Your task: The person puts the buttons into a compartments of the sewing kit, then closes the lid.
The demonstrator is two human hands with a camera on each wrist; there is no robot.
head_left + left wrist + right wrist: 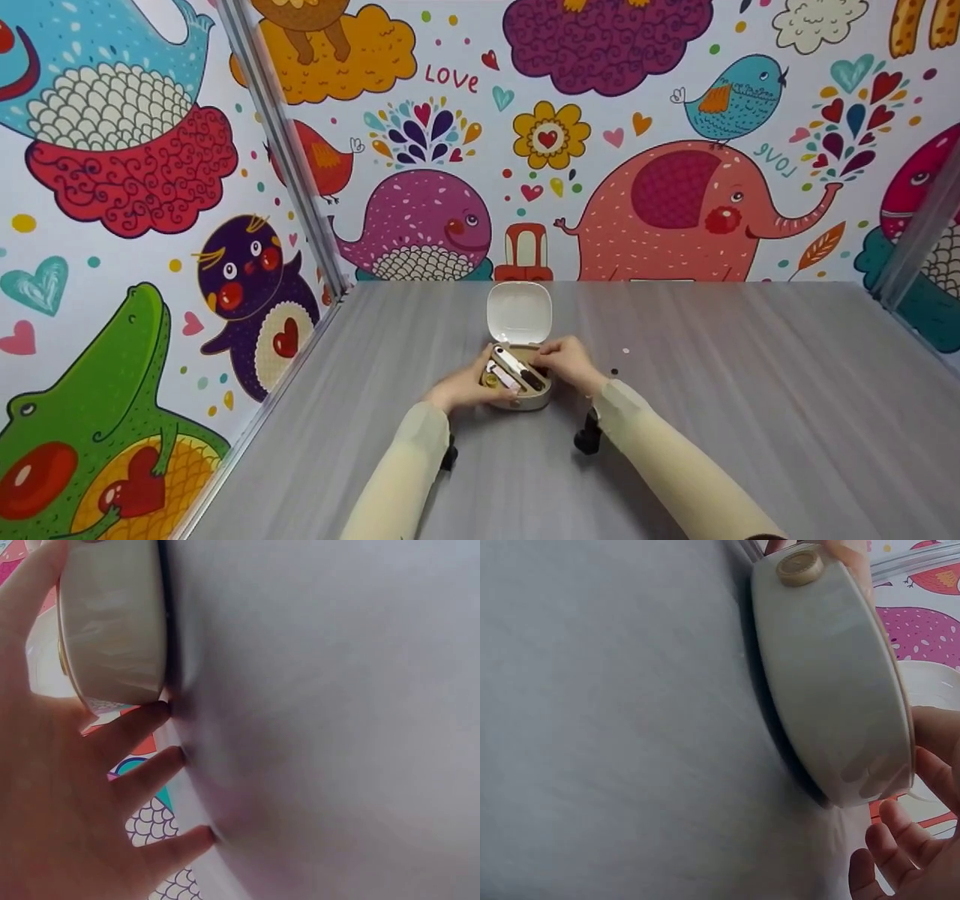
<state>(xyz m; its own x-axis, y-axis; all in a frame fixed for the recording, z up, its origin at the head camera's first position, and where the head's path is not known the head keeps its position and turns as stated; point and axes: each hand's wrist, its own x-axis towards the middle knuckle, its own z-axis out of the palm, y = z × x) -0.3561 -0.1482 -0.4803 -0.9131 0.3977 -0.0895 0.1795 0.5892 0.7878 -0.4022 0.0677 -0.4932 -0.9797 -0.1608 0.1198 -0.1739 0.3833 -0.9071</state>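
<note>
Sleeves (403, 469) inward, L grip (466, 387) round box (534, 402), R (568, 358) opp.

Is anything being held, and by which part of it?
The left grip holds the box by its left side. The right grip is at the box's right rim; whether it holds anything cannot be told.

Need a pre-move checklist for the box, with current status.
1. Lid open: ok, it stands up behind the box.
2. Box seated on the table: ok, its base rests there.
3. Box steadied: ok, left hand holds its left side.
4. Black-and-white tool inside the rim: ok, it lies slantwise in the box.
5. Right hand holding something: cannot tell, its fingertips are at the box's right side.
6. Table free of specks: not ok, a pale speck lies right of the right hand.
</note>
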